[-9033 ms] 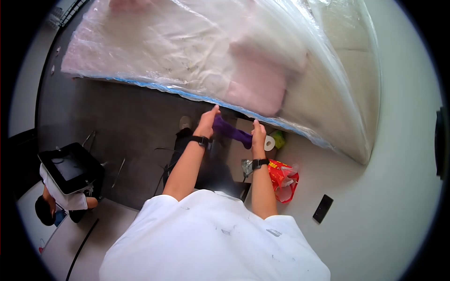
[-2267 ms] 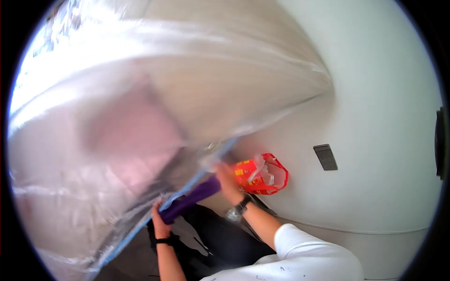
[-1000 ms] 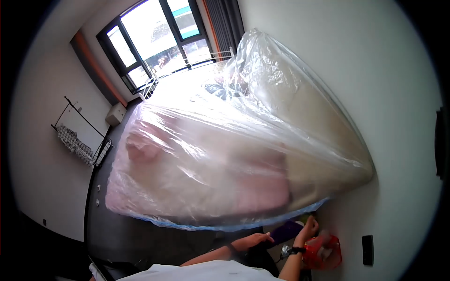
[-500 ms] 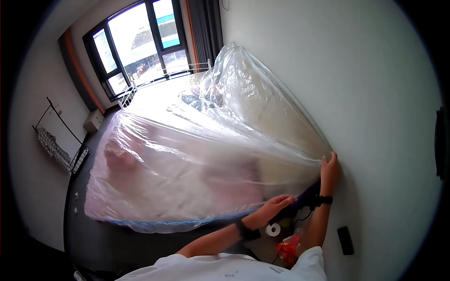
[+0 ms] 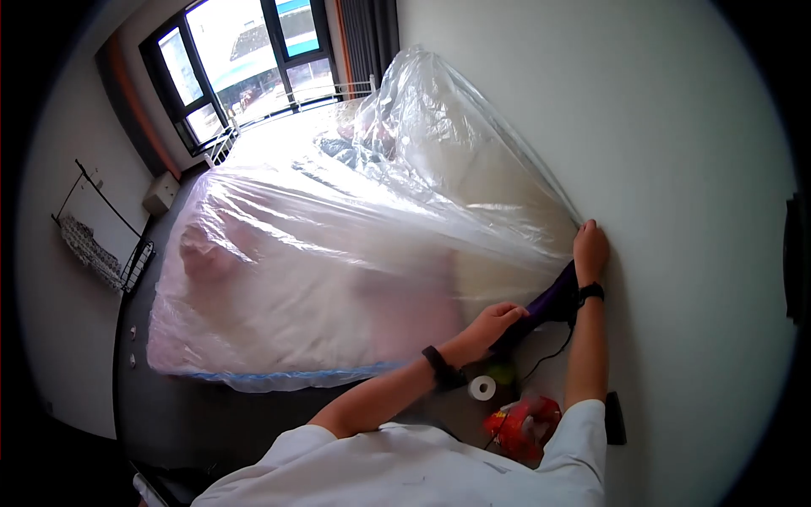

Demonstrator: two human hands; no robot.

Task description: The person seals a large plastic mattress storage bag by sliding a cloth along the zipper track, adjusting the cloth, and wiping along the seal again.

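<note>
A large clear plastic sheet (image 5: pixel 321 253) with a blue edge drapes over a bed, with pinkish and cream bedding showing hazily through it. Beside the wall, my right hand (image 5: pixel 591 249) is closed on the gathered near corner of the sheet. My left hand (image 5: pixel 498 325) is closed lower down, at the sheet's near side, its fingertips against a dark purple cloth-like thing (image 5: pixel 553 297). Whether it pinches the sheet or the purple thing I cannot tell. Each wrist wears a black band.
Below my arms are a white paper roll (image 5: pixel 482 388), a red plastic bag (image 5: pixel 515 422) and a black cord. A white wall (image 5: pixel 693 211) borders the right side. At the far left stand a clothes rack (image 5: pixel 110 220) and a small box (image 5: pixel 160 194); a window (image 5: pixel 241 63) lies beyond the bed.
Both hands have risen in view, and my right hand has turned from open-thumbed to a closed grip. The view has tipped down slightly. The sheet still stretches to the wall.
</note>
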